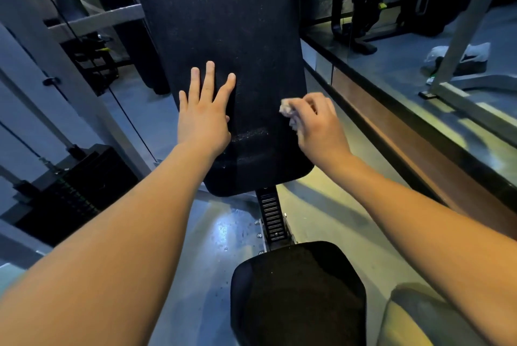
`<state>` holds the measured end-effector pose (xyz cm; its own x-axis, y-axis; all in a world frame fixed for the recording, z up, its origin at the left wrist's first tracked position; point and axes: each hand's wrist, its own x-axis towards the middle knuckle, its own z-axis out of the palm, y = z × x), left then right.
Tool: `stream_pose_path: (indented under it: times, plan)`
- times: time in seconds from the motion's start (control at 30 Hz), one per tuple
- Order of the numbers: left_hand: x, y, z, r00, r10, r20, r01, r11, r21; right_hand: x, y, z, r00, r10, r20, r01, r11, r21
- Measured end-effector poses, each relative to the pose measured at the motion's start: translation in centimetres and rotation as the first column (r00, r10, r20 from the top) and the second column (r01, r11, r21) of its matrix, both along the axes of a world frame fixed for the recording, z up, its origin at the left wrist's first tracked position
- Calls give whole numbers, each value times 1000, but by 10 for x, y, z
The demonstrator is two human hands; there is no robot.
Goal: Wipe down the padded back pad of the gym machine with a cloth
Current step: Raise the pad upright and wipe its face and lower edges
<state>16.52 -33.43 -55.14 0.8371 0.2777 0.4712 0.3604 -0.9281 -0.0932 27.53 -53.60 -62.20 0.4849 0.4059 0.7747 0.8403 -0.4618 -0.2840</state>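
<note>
A tall black padded back pad (223, 24) fills the upper middle of the head view, speckled with fine droplets. My left hand (204, 113) lies flat on its lower left part, fingers straight and spread. My right hand (316, 124) holds a small crumpled pale cloth (288, 112) against the pad's lower right edge, fingers curled round it. Most of the cloth is hidden inside the hand.
The black seat pad (299, 292) sits below, joined by a notched adjustment rail (271, 217). A black weight stack (72, 192) with cables stands at left. A wood-trimmed ledge (405, 150) and mirror run along the right, with machine frames behind.
</note>
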Motion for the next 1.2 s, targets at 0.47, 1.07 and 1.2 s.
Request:
stream_pose_path:
  times: [0.47, 1.07, 1.2]
  plan:
    - [-3, -2, 8, 999, 13, -52, -13, 1000, -3, 3, 14, 37, 996, 41, 79, -43, 999, 29]
    - [-22, 9, 30, 984, -15, -179, 10, 999, -31, 27, 19, 76, 986, 12, 168, 2, 996, -85]
    - [-29, 16, 14, 991, 90, -95, -89, 996, 8, 44, 49, 117, 979, -92, 183, 87, 996, 31]
